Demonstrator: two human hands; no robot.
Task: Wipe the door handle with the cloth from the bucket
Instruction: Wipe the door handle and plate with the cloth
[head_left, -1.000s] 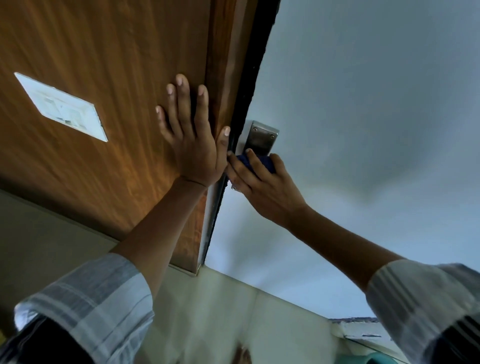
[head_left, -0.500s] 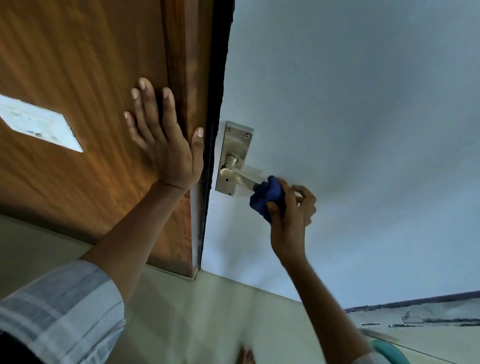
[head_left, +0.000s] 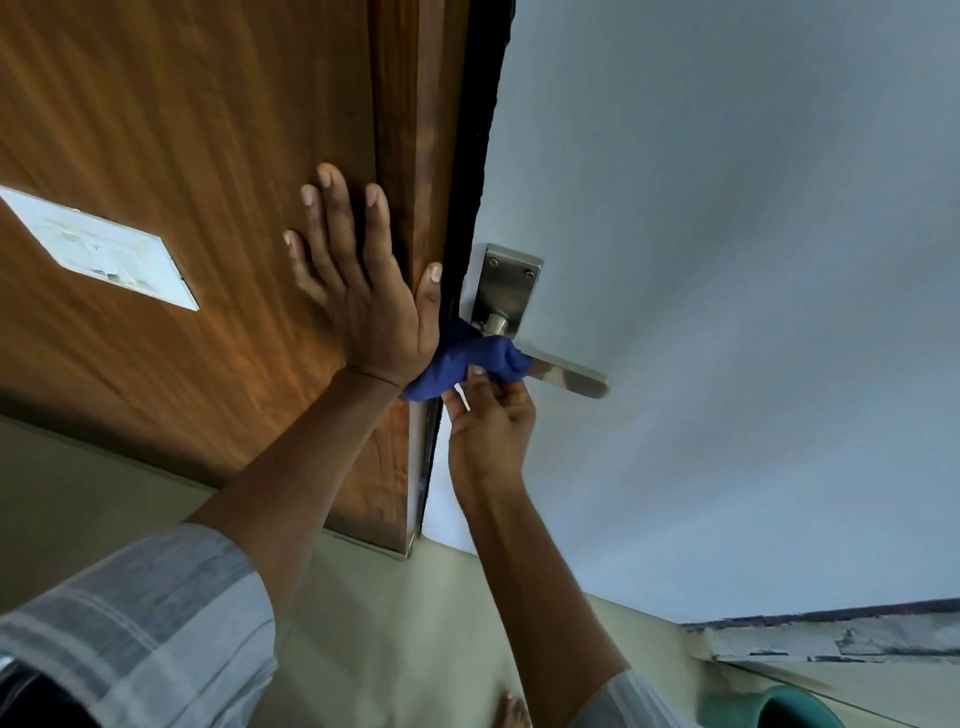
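**Cloth on the lever, wiping under way**

Sleeves come first, striped grey, one on each forearm reaching up toward the door. At the bottom right, a green rim (head_left: 779, 699) shows, perhaps the bucket, though too little is in view to be sure. The right hand (head_left: 491, 421) has its fingers (head_left: 480, 378) pinching a blue cloth (head_left: 467, 361), which is bunched around the inner end of the steel door handle (head_left: 563, 375), close to the spindle. The left hand (head_left: 358, 291) lies flat on the wooden door frame (head_left: 400, 156), fingers spread, thumb along the edge; it holds nothing. Behind the lever sits the handle's back plate (head_left: 506, 291), on the pale blue door (head_left: 727, 260). I judge the wipe is mid-course: the cloth is out and working, while the outer end of the lever and the plate stand bare, possibly left to do.
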